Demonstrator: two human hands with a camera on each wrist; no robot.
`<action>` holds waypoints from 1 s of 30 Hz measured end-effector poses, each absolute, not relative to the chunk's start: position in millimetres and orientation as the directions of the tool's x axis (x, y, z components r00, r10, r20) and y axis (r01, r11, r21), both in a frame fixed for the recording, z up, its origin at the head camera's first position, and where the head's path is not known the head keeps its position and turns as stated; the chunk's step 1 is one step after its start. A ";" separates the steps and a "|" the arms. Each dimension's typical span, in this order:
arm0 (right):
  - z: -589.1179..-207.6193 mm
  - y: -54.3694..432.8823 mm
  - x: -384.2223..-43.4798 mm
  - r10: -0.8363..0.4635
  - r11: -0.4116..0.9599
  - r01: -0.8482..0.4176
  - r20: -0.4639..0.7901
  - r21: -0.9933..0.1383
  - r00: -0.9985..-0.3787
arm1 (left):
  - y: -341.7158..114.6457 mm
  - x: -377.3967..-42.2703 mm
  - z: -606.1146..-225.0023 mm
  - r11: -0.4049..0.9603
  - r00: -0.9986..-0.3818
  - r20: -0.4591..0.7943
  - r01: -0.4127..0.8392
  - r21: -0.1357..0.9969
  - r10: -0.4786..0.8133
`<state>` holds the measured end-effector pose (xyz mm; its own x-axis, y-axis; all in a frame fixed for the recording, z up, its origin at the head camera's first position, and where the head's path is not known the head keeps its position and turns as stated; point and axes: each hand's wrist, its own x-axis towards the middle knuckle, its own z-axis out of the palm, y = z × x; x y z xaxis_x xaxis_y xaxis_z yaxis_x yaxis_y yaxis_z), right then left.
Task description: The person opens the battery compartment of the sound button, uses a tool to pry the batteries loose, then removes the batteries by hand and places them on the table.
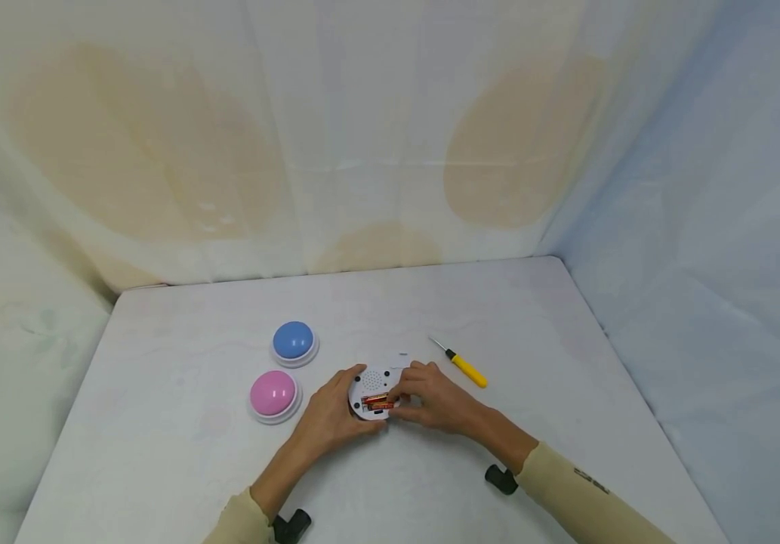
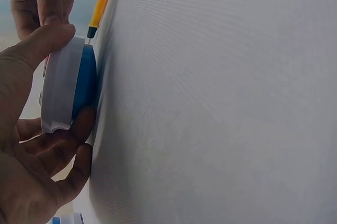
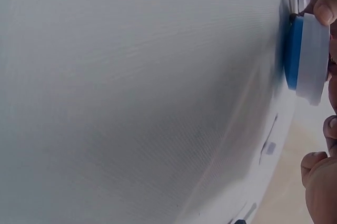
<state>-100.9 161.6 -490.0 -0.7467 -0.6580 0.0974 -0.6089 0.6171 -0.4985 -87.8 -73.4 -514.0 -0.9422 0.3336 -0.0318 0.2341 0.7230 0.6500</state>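
Note:
A round push button point(image 1: 372, 380) lies turned over, its white base with speaker holes facing up; its blue dome point(image 2: 86, 79) points down in the left wrist view. Two orange-red batteries point(image 1: 377, 403) show in its uncovered compartment. My left hand point(image 1: 328, 414) grips the white rim from the left, thumb at the near side and fingers at the far side. My right hand point(image 1: 437, 400) is at the button's right side, its curled fingers and thumb at the right end of a battery. The fingertips partly hide the contact there.
Left of my hands stand a blue-domed button point(image 1: 293, 341) and a pink-domed button point(image 1: 272, 393), both dome up. A screwdriver point(image 1: 467, 370) with a yellow handle lies to the right. A small pale flat piece point(image 1: 400, 359) lies just behind the held button. White cloth surrounds the table point(image 1: 179, 461).

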 end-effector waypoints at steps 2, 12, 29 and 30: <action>-489.9 162.2 -101.5 -0.641 0.637 -0.586 0.077 -0.502 -0.764 | -73.6 -87.6 -514.1 0.724 -0.944 -0.036 0.226 0.652 0.328; -479.2 223.6 -126.2 -0.408 0.697 -0.420 0.160 -0.581 -0.899 | -72.4 -88.0 -513.6 0.726 -0.949 -0.056 0.199 0.658 0.311; -512.4 330.7 -174.4 -0.185 0.835 -0.143 -0.025 -0.531 -0.983 | -70.2 -87.6 -516.1 0.721 -0.943 -0.046 0.220 0.657 0.330; -513.4 331.6 -174.5 -0.182 0.834 -0.135 -0.036 -0.535 -0.983 | -70.6 -87.3 -516.0 0.721 -0.943 -0.048 0.218 0.657 0.329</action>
<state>-174.5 331.6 -513.4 -0.9827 -0.1818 -0.0362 -0.1347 0.8341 -0.5349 -87.3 -70.6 -516.0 -0.9430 0.3294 -0.0484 0.2181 0.7212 0.6575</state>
